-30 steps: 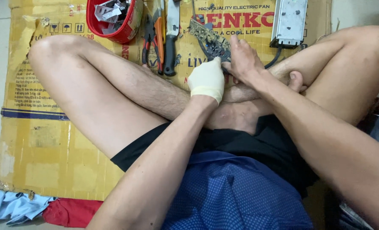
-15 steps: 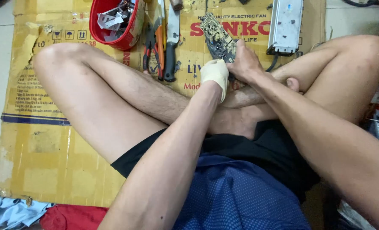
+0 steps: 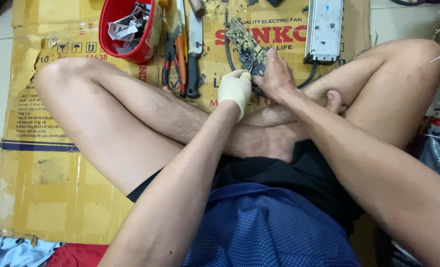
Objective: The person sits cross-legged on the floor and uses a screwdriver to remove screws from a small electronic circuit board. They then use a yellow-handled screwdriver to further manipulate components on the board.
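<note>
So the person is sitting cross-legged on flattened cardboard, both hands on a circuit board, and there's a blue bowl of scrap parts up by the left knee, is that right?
Not quite: the bowl of scrap parts is red, not blue, as the head view shows. The rest holds: the person sits cross-legged on the flattened cardboard, with the gloved left hand and the bare right hand both on the circuit board.

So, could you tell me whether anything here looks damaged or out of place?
The cardboard sheet on the floor is torn along its upper left edge. Only the left hand is gloved; the right hand is bare on the circuit board.
</note>
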